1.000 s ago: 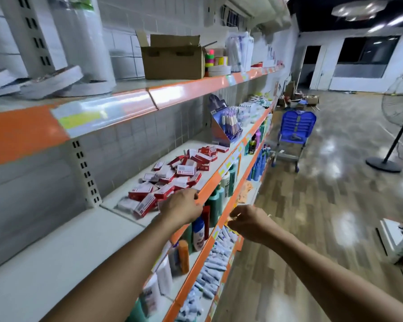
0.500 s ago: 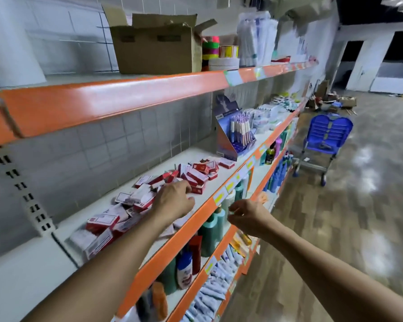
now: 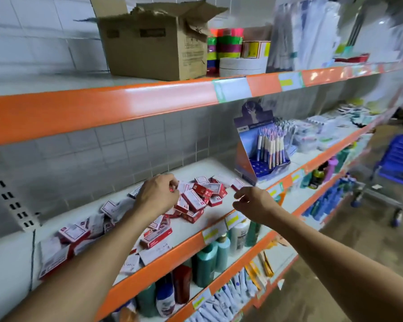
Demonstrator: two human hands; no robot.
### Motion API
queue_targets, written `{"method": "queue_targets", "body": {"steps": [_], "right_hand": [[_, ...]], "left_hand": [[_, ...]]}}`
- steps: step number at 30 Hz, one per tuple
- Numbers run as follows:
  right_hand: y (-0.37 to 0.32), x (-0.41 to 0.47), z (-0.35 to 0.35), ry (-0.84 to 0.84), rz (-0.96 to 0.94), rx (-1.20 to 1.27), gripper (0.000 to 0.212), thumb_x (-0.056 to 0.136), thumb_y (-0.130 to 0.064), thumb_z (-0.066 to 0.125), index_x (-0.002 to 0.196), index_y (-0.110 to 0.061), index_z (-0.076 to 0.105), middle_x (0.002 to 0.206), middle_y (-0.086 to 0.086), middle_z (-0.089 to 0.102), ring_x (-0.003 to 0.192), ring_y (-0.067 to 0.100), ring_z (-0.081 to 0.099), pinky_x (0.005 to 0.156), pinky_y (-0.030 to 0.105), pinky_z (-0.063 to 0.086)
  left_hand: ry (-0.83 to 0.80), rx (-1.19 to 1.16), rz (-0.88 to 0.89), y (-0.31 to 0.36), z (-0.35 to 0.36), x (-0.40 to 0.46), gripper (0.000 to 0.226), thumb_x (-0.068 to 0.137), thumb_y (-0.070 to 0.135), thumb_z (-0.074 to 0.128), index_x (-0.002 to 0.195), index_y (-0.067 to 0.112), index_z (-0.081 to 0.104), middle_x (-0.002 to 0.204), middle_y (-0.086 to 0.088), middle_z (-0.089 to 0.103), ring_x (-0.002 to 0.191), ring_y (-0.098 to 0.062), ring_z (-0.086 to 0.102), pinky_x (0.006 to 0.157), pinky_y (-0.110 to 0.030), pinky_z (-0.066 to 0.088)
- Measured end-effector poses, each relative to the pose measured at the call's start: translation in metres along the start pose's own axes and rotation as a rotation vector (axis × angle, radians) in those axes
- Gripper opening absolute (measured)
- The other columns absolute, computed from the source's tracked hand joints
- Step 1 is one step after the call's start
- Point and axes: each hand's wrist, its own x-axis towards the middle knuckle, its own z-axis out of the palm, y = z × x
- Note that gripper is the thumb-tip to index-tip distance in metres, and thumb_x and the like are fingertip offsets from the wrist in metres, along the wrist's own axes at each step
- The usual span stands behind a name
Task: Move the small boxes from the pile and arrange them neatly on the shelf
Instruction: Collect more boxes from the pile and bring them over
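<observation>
A loose pile of small red-and-white boxes (image 3: 197, 199) lies scattered along the white middle shelf (image 3: 196, 167), from the far left to near a pen display. My left hand (image 3: 157, 197) reaches over the middle of the pile, its fingertips curled on a small box at the pile's back edge. My right hand (image 3: 254, 204) hovers at the shelf's orange front edge, just right of the pile, fingers loosely curled with nothing seen in them. More boxes (image 3: 72, 233) lie partly hidden under my left forearm.
A blue pen display (image 3: 265, 147) stands right of the pile. An open cardboard box (image 3: 154, 43) and coloured tape rolls (image 3: 226, 45) sit on the top shelf. Bottles (image 3: 209, 259) fill the shelf below. A blue cart (image 3: 400, 156) stands on the floor at right.
The view has come closer and swung toward the shelf. My left hand has moved further right along the pile, and my right hand has risen from below to the shelf's front edge.
</observation>
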Motion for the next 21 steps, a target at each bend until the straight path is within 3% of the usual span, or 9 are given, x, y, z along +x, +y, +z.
{"method": "queue_targets", "body": {"steps": [5,9,13,17,21], "right_hand": [[-0.002,0.049,-0.001,0.015,-0.046,0.037,0.029,0.087,-0.030,0.066,0.113,-0.020,0.070,0.106,0.004,0.073,0.100,0.023,0.066,0.079,0.024,0.045],[-0.008,0.085,0.001,-0.002,-0.069,0.017,0.031,0.087,-0.033,0.065,0.115,-0.021,0.069,0.104,0.004,0.074,0.091,0.019,0.067,0.080,0.026,0.051],[-0.012,0.116,0.003,-0.021,-0.103,0.027,0.031,0.089,-0.032,0.062,0.117,-0.020,0.067,0.103,0.005,0.074,0.067,0.015,0.064,0.056,0.020,0.049],[-0.020,0.148,0.016,-0.090,-0.139,0.027,0.033,0.092,-0.031,0.061,0.121,-0.016,0.063,0.115,0.009,0.069,0.081,0.020,0.067,0.064,0.027,0.054],[-0.033,0.182,0.030,-0.153,-0.220,-0.103,0.039,0.090,-0.036,0.061,0.125,-0.017,0.061,0.120,0.008,0.067,0.105,0.027,0.065,0.083,0.031,0.052]], "left_hand": [[0.012,0.055,0.003,-0.001,0.007,0.031,0.023,0.088,0.024,0.063,0.110,0.023,0.069,0.116,0.000,0.069,0.105,-0.020,0.063,0.090,-0.029,0.049],[-0.004,0.049,-0.033,-0.009,0.015,0.056,0.026,0.089,0.024,0.065,0.115,0.022,0.069,0.122,0.001,0.067,0.109,-0.017,0.062,0.093,-0.029,0.049],[-0.025,0.033,-0.038,-0.011,0.031,0.073,0.024,0.091,0.021,0.065,0.115,0.019,0.069,0.122,0.000,0.067,0.108,-0.015,0.061,0.095,-0.030,0.049],[-0.025,0.040,-0.037,-0.010,0.041,0.092,0.019,0.093,0.019,0.060,0.108,0.019,0.072,0.115,0.004,0.069,0.104,-0.014,0.063,0.093,-0.030,0.051],[-0.084,0.102,-0.069,-0.007,0.049,0.118,0.019,0.091,0.020,0.057,0.101,0.021,0.073,0.109,0.005,0.072,0.104,-0.019,0.066,0.091,-0.033,0.052]]}}
